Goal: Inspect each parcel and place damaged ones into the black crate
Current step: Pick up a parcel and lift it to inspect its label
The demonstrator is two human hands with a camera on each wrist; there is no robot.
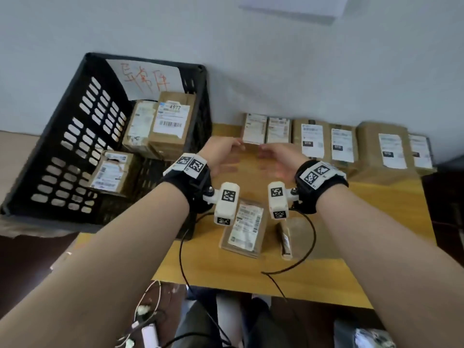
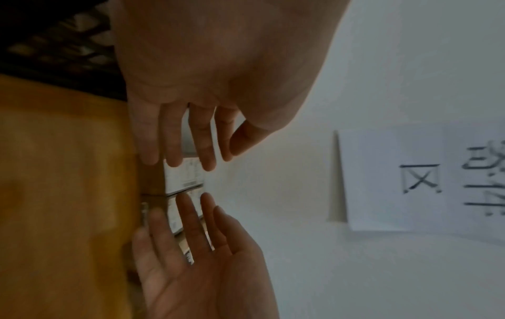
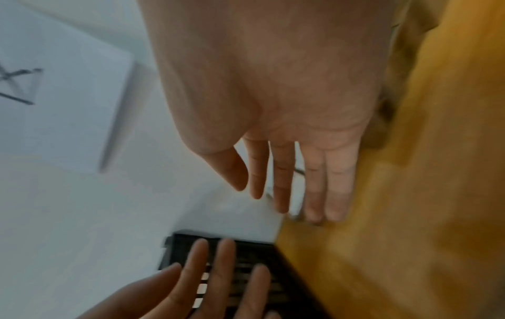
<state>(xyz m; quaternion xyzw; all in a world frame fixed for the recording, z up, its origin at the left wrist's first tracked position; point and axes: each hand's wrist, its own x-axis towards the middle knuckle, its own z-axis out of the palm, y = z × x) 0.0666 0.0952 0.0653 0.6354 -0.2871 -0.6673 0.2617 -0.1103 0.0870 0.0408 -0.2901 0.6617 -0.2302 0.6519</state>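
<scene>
Black slatted plastic crate [image 1: 75,126] holding three brown cardboard parcels; eight remain on yellow wooden desk [image 1: 391,222]; left hand [image 1: 221,154] and right hand [image 1: 278,156] empty, fingers straight.

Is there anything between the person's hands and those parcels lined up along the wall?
Nothing visible. Both the left hand and the right hand hang open over bare table, fingers pointing at the two leftmost parcels in the row, with only open air between them.
</scene>
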